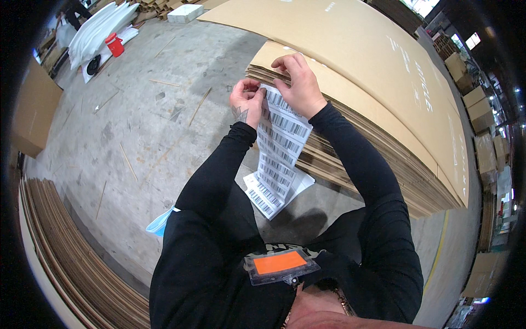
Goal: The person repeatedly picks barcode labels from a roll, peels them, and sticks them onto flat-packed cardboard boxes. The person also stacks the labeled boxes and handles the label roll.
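Observation:
A long strip of white barcode labels [282, 140] hangs down in front of me, its lower end folded over near the floor. My left hand [247, 103] is closed, pinching the upper left edge of this strip between thumb and fingers. Just right of it, my right hand [301, 85] is bent over the strip's top, at the edge of the stacked cardboard sheets [334, 98]. Its fingers are curled and the thumb stands apart from them; nothing shows between them. Whether its fingertips touch the cardboard cannot be made out.
A large printed cardboard sheet [378, 49] lies across the stack at right. More cardboard sheets [71, 257] are stacked at lower left, and a carton [34, 109] stands above them. A red jug [114, 45] sits by white foam sheets [101, 33]. Thin wooden strips [200, 107] lie on the concrete floor.

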Action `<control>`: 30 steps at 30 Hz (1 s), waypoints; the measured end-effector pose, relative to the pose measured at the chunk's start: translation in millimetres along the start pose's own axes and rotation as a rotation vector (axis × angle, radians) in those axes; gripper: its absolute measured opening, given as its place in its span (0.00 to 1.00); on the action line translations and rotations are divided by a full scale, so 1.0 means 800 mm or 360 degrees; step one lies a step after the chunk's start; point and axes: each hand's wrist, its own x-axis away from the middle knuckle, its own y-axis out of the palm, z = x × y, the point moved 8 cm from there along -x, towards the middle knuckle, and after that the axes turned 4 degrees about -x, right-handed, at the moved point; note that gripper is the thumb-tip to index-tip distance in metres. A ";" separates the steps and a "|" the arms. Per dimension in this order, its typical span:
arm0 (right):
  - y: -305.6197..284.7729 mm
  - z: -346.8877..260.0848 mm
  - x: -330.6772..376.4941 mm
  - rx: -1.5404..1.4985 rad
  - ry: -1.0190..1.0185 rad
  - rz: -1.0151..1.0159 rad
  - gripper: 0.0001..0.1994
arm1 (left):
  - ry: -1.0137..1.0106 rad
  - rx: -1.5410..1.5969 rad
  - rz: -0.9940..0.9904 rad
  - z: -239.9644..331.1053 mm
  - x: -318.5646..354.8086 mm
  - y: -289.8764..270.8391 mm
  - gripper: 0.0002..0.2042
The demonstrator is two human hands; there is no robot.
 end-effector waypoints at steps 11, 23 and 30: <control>-0.007 0.008 -0.002 -0.0176 0.0111 0.0023 0.15 | 0.0010 0.0077 0.0091 -0.015 0.002 -0.003 0.10; -0.006 0.005 -0.002 -0.0144 0.0081 0.0016 0.15 | 0.0127 -0.0022 0.0048 -0.016 -0.001 -0.006 0.09; -0.008 0.010 0.001 -0.0160 0.0087 0.0025 0.15 | 0.0261 -0.0336 0.0126 0.002 0.010 -0.005 0.11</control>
